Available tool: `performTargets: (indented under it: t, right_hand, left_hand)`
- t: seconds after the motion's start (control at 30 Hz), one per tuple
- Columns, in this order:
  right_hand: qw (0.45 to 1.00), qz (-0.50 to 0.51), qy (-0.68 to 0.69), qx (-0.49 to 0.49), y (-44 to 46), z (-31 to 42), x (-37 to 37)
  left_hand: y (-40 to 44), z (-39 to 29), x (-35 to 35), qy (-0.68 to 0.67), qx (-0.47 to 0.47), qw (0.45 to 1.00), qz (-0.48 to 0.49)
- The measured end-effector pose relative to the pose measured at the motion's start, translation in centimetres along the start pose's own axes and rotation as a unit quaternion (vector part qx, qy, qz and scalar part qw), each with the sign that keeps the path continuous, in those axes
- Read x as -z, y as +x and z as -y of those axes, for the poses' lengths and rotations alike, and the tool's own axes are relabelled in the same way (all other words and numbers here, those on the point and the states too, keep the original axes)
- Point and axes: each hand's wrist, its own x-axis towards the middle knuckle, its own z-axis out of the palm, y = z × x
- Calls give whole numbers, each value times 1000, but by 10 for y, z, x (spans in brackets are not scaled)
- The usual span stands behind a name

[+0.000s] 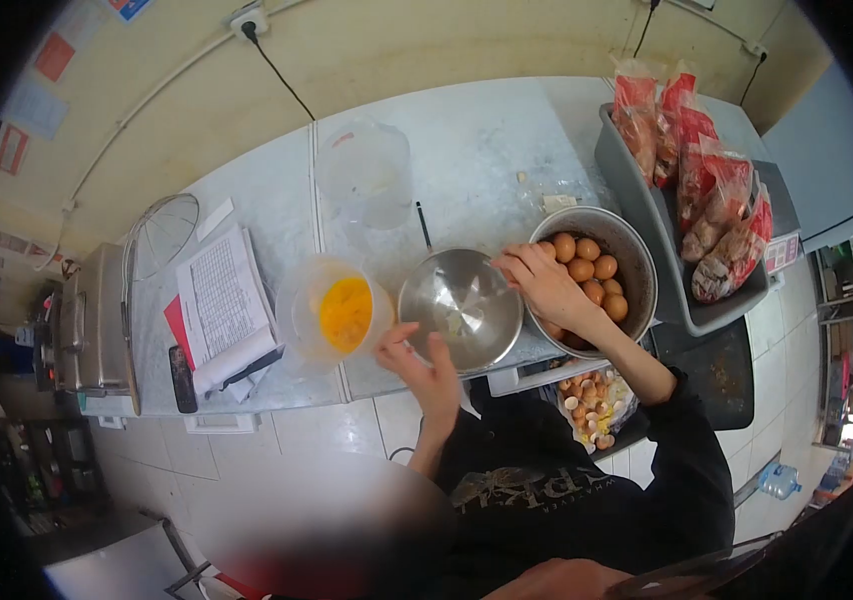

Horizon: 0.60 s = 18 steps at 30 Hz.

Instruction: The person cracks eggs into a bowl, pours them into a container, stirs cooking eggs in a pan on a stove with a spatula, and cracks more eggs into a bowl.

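My left hand (421,378) is open, fingers apart, beside the near-left rim of a shiny metal bowl (462,290). A little clear liquid seems to lie in the bowl's bottom. My right hand (547,290) reaches palm down across the left rim of a metal pot (644,255), its fingertips over the bowl's right edge. Those fingers look loosely bent and apart, with nothing visible in them. Brown eggs (581,269) fill part of the pot; my right hand and forearm hide some. Left of the bowl, a translucent plastic container (297,318) holds orange-yellow egg yolks (346,314).
Cracked eggshells (595,402) lie in a bin below the table edge. A grey tub (637,215) at right holds several red-marked bags (732,250). Behind stand a clear jug (367,175) and a black pen (424,225). Papers (222,300), a phone (183,380) and a whisk (165,235) lie left.
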Motion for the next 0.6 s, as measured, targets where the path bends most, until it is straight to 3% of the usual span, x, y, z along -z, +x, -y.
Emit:
performTargets:
  t: [0.03, 0.07, 0.1, 0.13, 0.17, 0.2, 0.23, 0.3, 0.37, 0.4, 0.43, 0.5, 0.6]
  right_hand:
    - [998, 50, -22, 9, 2, -2, 0]
    - [998, 55, -22, 16, 4, -3, 1]
    - [996, 45, 71, -25, 9, 8, 7]
    - [984, 35, 162, -67, 15, 15, 11]
    - [984, 41, 164, -62, 19, 19, 14]
    - [920, 102, 341, -165, 24, 21, 15]
    - [812, 159, 498, -260, 29, 23, 17]
    - [779, 206, 506, -306, 38, 21, 12]
    - [857, 198, 463, -110, 33, 8, -9]
    - [866, 190, 460, -55, 32, 6, -12]
    - [863, 192, 464, -56, 30, 5, -16]
    - [924, 149, 353, 20, 28, 10, -23]
    - [950, 174, 260, -7, 31, 20, -20]
  left_hand:
    - [4, -1, -4, -1, 0, 1000, -7]
    - [8, -1, -10, -39, -43, 997, 47]
    - [12, -2, -13, -74, -85, 988, 104]
    - [20, -12, -17, -71, -82, 989, 98]
    - [30, -26, -21, -105, -47, 982, 147]
    - [38, -33, -23, -140, -13, 971, 194]
    - [42, -29, -25, -137, -12, 972, 189]
    - [48, -14, -28, -198, -17, 945, 261]
    - [51, -3, -22, -185, -12, 946, 265]
    - [52, -1, -20, -177, -7, 946, 272]
    - [51, 0, -18, -174, -3, 947, 271]
    - [46, 2, -14, -139, -11, 957, 253]
    - [44, 11, -12, -78, -33, 969, 233]
